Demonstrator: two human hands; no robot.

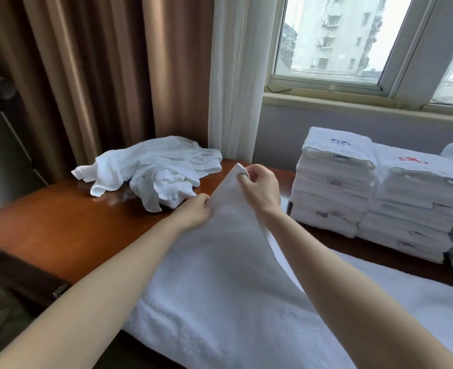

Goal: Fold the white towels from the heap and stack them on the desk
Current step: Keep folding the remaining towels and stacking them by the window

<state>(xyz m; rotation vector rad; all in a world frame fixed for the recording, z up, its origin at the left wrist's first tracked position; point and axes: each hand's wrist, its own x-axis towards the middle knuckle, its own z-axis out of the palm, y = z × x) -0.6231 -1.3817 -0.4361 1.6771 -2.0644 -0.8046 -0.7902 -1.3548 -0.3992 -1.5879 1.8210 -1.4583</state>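
While aloft, towel (pixel 220 275) in right hand (pixel 260 191)

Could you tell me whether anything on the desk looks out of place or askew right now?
Nothing is spilled or damaged. The heap of unfolded towels lies crumpled at the far left of the desk, as expected. On the right, the top towel of the left stack, with blue embroidery, overhangs it slightly.
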